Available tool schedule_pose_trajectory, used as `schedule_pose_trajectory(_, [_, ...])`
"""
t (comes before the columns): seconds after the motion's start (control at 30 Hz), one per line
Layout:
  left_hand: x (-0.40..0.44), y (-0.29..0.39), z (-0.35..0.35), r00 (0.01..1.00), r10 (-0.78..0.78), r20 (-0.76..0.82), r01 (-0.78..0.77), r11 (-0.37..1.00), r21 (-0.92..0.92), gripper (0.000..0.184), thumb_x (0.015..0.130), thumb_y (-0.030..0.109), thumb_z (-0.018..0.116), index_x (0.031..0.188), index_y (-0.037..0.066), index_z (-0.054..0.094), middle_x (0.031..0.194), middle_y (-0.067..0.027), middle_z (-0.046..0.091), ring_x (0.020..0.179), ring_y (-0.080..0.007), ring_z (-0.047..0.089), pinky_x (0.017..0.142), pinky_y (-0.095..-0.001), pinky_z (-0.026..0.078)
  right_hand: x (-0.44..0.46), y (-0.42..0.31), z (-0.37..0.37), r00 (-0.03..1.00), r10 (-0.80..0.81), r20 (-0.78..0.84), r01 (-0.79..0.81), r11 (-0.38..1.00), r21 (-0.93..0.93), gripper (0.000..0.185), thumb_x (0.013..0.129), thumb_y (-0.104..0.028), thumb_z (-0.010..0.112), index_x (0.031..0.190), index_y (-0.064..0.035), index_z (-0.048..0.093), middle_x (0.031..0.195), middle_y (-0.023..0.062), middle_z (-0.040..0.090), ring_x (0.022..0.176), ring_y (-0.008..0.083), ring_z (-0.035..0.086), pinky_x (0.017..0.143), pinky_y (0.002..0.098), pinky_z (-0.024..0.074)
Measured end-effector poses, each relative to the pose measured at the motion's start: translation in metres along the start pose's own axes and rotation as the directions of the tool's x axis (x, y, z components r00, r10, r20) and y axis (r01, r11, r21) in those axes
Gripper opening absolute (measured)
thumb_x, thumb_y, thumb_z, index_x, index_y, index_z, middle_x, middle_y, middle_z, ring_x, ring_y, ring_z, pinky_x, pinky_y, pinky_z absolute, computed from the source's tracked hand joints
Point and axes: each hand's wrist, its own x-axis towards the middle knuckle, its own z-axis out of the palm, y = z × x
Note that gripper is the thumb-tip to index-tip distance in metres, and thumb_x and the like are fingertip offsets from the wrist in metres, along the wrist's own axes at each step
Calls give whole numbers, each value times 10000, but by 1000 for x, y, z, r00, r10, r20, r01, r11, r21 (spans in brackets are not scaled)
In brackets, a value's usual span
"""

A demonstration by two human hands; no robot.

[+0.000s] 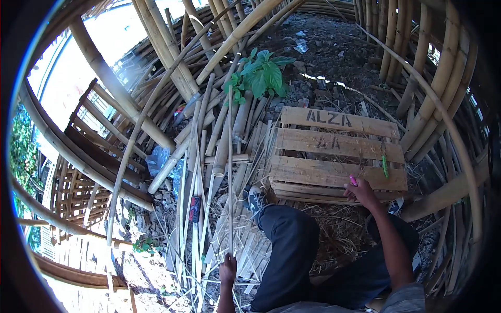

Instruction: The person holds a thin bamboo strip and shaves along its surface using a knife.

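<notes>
My left hand (228, 268) is closed round the lower end of a long, thin bamboo strip (230, 156). The strip points away from me, its far end near a leafy green plant (263, 73). Just over the near edge of a slatted wooden crate (334, 134) stencilled "ALZA", my right hand (361, 193) is closed on a small pink object (354, 180); its kind is hard to make out. A slim bright green object (385, 166) lies on the crate's right side, a little beyond that hand.
Loose bamboo poles (222, 146) and split strips cover the ground left of my legs (289, 235). A red and black box (194, 208) lies among them. Plastic bags (159, 160) sit further left. Upright bamboo poles (441, 73) and curved ones surround the spot.
</notes>
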Motion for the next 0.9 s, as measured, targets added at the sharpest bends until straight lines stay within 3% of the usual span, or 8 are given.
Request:
schedule_pose_trajectory(0.1, [11, -19, -1, 1000, 6, 25, -5, 1000, -28, 399, 891, 317, 515, 1178, 54, 424, 612, -239, 582, 557, -440, 567, 474, -537, 423, 4, 4, 6, 1000, -10, 29, 12, 998, -55, 226, 874, -212, 559, 850, 11, 533, 703, 87, 646, 564, 136, 624, 496, 250, 493])
schedule_pose_trajectory(0.13, [19, -16, -12, 966, -91, 244, 100, 995, -22, 510, 890, 363, 511, 1265, 50, 364, 805, -262, 619, 726, -439, 598, 613, -552, 457, 5, 1, 8, 999, -11, 36, 13, 998, -62, 226, 874, -212, 559, 850, 11, 533, 703, 87, 646, 564, 136, 624, 496, 250, 493])
schedule_pose_trajectory(0.23, [27, 7, -19, 952, -218, 213, 189, 971, 150, 645, 863, 433, 529, 1340, 54, 316, 1195, -248, 518, 1091, -414, 506, 912, -596, 341, 8, -10, 16, 998, -6, 56, 10, 997, -74, 226, 877, -197, 555, 878, 26, 522, 691, 86, 635, 546, 121, 610, 474, 241, 475])
schedule_pose_trajectory(0.33, [45, 30, -18, 898, -159, 410, 103, 983, 155, 636, 867, 427, 531, 1335, 40, 342, 1082, -266, 574, 1050, -386, 542, 889, -445, 421, 11, -19, 22, 998, 9, 69, -3, 995, -101, 237, 878, -206, 556, 880, 29, 528, 683, 79, 632, 554, 122, 609, 490, 250, 484])
schedule_pose_trajectory(0.47, [57, 90, -13, 799, 84, 595, 20, 986, -166, 591, 883, 428, 518, 1301, 29, 394, 1149, -260, 553, 1099, -371, 524, 914, -413, 410, 16, -33, 28, 996, -14, 92, 26, 991, -128, 250, 875, -218, 564, 902, 30, 543, 688, 77, 634, 561, 125, 608, 519, 263, 493])
schedule_pose_trajectory(0.73, [60, 163, -41, 737, 264, 622, -150, 961, -231, 508, 886, 348, 536, 1255, 13, 440, 1106, -222, 585, 1044, -343, 558, 881, -401, 429, 31, -31, 34, 991, -114, 71, 128, 961, -246, 286, 856, -260, 569, 939, 14, 560, 717, 127, 638, 634, 207, 638, 572, 335, 505])
schedule_pose_trajectory(0.8, [61, 160, -51, 793, 264, 550, -176, 962, -209, 485, 878, 337, 553, 1239, 25, 461, 1088, -224, 590, 1031, -352, 561, 866, -407, 434, 42, -15, 28, 944, -328, -23, 231, 710, -665, 324, 830, -309, 577, 988, -26, 568, 758, 176, 636, 699, 321, 637, 637, 420, 503])
schedule_pose_trajectory(0.9, [66, 167, -85, 869, 290, 400, -214, 951, -225, 439, 852, 275, 596, 1213, 54, 478, 1015, -233, 603, 949, -361, 584, 803, -415, 459, 38, -17, 21, 948, -308, -81, 152, 660, -735, 335, 811, -342, 583, 1004, -69, 577, 809, 204, 629, 769, 378, 613, 697, 464, 486])
